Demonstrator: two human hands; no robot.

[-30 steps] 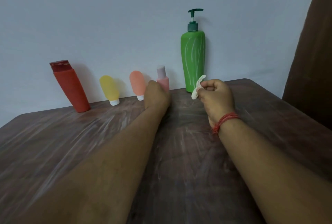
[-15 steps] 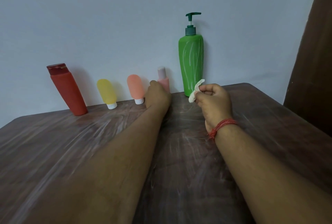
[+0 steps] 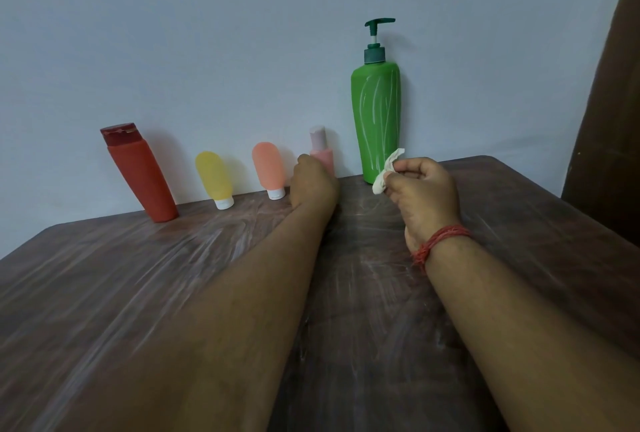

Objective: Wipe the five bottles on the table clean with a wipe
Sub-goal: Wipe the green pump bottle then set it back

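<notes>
Five bottles line the wall; my left hand (image 3: 313, 182) grips the pink bottle (image 3: 322, 154), my right hand (image 3: 424, 194) pinches the wipe (image 3: 387, 172). Next, I'd judge: bring them together.

Dim, flat light with a bluish cast on the wall (image 3: 207, 33); soft shadows fall right of the bottles. The table (image 3: 104, 293) shows pale streaky sheen. Wide-angle bending tilts the edges, and the near forearms look soft
</notes>
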